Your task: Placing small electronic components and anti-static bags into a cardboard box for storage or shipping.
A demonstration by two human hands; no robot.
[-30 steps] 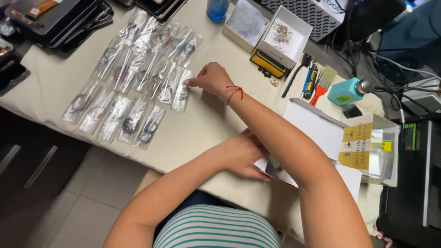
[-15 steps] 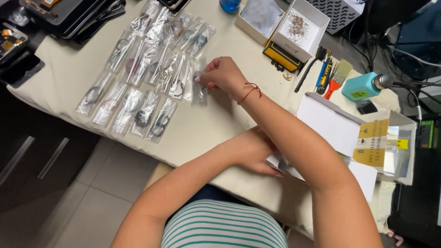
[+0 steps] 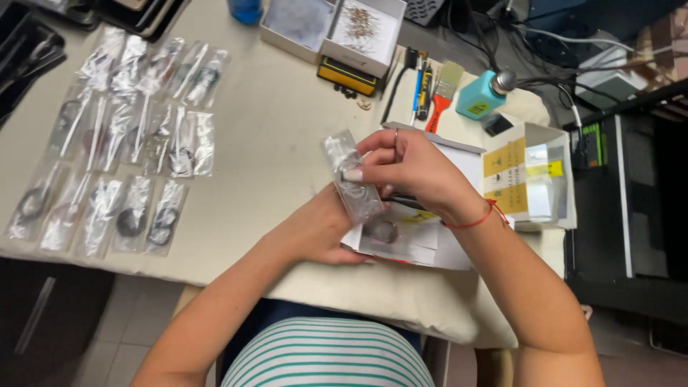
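Observation:
My right hand, with a red string at the wrist, is shut on a clear plastic packet with a small dark ring part inside, held up over the table's near edge. My left hand rests just below the packet, next to white sheets; its fingers are hidden, so I cannot tell its grip. A second small packet lies on the sheets. Rows of several similar packets lie flat on the left of the beige table.
Open white boxes of small parts stand at the back. A brush, pens and a teal bottle lie right of them. A clear box with yellow labels sits at the right edge. Black trays are far left.
My right hand picked one packet from the rows on the left and carried it right, to in front of me above the sheets. The view has shifted right. The left hand stayed put.

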